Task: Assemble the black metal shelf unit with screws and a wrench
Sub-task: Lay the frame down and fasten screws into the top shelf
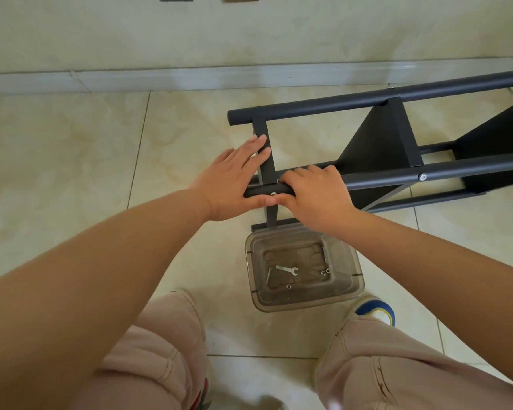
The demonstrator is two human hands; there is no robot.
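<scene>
Shelf unit [379,137], black metal, lies on its side on the tiled floor [71,149], right of centre, with its long round tubes running away to the right and its flat black shelves standing on edge between them. At its left end a flat crossbar [264,155] runs from the far tube down to the near tube [267,191], whose end points left.

Both arms reach forward from the near edge and meet at that joint. Left hand [234,179] lies palm down over the end of the near tube, fingers straight and spread, the fingertips resting on the crossbar, the thumb under the tube; it presses rather than clasps. Right hand [314,193] sits just right of it, knuckles up, fingers curled over the tube, thumb and forefinger pinched together at a small silver screw [273,194] on the near face of the tube where the crossbar meets it. Another screw head [423,177] shows further right along the same tube.

Just near the joint stands a clear plastic tub [350,291] on the floor. A small silver wrench [288,270] lies flat in it, with a long bolt [268,275] to its left and a few loose nuts [323,272] scattered around. Knees in pale pink trousers [160,350] fill the near foreground, and a blue and yellow shoe [376,310] shows right of the tub. A pale wall [249,34] with a skirting strip runs along the far side.
</scene>
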